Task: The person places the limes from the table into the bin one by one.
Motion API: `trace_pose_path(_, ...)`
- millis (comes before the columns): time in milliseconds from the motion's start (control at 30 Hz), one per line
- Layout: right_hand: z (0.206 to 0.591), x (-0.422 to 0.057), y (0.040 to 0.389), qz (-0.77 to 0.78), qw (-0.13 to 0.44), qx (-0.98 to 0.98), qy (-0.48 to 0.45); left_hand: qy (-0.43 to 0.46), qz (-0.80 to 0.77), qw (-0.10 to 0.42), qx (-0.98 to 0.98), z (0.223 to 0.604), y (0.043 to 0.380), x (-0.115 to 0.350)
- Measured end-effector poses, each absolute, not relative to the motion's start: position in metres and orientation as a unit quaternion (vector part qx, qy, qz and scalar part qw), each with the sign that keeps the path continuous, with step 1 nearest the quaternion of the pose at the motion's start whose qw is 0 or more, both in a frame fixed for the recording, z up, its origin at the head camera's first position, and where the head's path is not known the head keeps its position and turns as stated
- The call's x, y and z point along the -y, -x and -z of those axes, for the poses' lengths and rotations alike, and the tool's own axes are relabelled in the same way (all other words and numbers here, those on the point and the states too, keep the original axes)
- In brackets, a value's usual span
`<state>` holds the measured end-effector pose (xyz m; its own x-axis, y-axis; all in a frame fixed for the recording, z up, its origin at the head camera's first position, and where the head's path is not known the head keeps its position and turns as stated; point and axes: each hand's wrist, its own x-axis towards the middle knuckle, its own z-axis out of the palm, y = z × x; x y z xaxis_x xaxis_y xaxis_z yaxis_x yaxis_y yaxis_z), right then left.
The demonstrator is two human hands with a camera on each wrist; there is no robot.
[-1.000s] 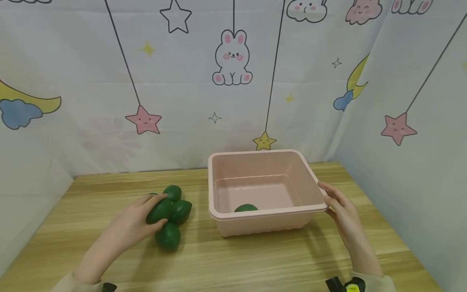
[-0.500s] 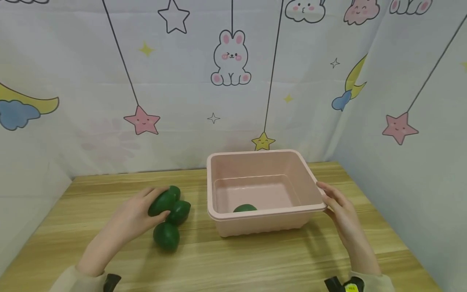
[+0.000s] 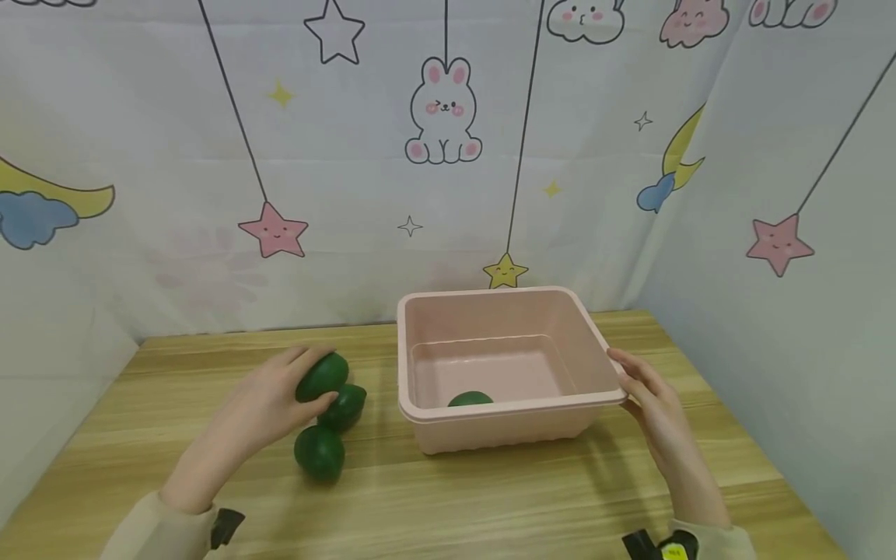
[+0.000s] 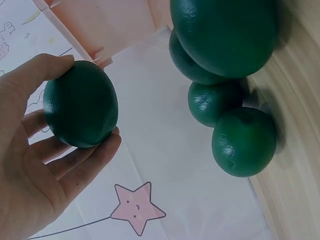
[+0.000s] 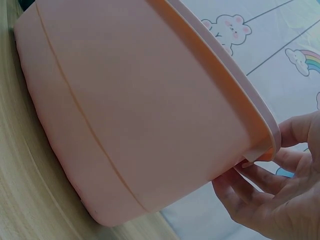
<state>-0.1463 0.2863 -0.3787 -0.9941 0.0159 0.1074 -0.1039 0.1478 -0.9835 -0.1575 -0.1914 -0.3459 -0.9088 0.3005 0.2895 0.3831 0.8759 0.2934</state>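
Observation:
My left hand (image 3: 262,404) grips a smooth, dark green avocado (image 3: 325,376) between thumb and fingers. In the left wrist view that avocado (image 4: 82,105) is apart from the others and off the table. Just below and right of the hand, more avocados (image 3: 320,453) lie close together on the wood. My right hand (image 3: 656,400) holds the right rim of a pink plastic basin (image 3: 504,432). The right wrist view shows the thumb at the rim and the fingers (image 5: 260,177) under its corner. Inside the basin, partly hidden by the front wall, is one avocado (image 3: 471,398).
The basin stands on a wood-grain table (image 3: 392,505), right of the loose avocados. Behind the table hangs a white cloth (image 3: 350,171) printed with stars and a bunny. A pale wall (image 3: 791,350) closes off the right side.
My left hand has risen slightly and moved a little right and away with the gripped avocado, coming clear of the loose ones. My right hand and the basin have stayed in place.

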Motion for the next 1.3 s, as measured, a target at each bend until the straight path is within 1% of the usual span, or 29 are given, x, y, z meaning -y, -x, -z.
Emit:
trace_pose_path(333, 0.379, -0.286, 0.147, -0.645, 0.044, 0.762, -0.026, 0.184, 0.174, 0.117, 0.960, 0.339, 0.162, 0.183)
trace_pose_path(967, 0.379, -0.286, 0.146, -0.647, 0.043, 0.760, -0.033, 0.227, 0.174, 0.153, 0.946, 0.326, 0.174, 0.162)
trace_pose_path(1300, 0.379, -0.287, 0.146, -0.653, 0.046, 0.755, -0.036, 0.230, 0.170, 0.131, 0.949, 0.320, 0.181, 0.148)
